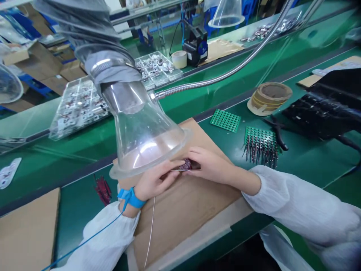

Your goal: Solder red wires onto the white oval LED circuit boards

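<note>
A small bundle of dark red and black wires [186,164] is held between my two hands, just beyond the rim of the fume hood. My left hand [158,177], with a blue wrist strap [132,197], is closed on the bundle's left side. From the right, my right hand [210,165] grips it between thumb and fingers. A thin, pale straight edge shows under the bundle; I cannot tell what it belongs to. Below my left hand a thin silvery wire [151,227] runs down over the cardboard sheet [191,207].
The clear fume hood [149,139] hangs close above my hands. To the right are a bare green circuit board [225,120], one with wires [261,141], black-handled pliers [279,135] and a tape roll [269,98]. Dark red wires [103,190] lie left.
</note>
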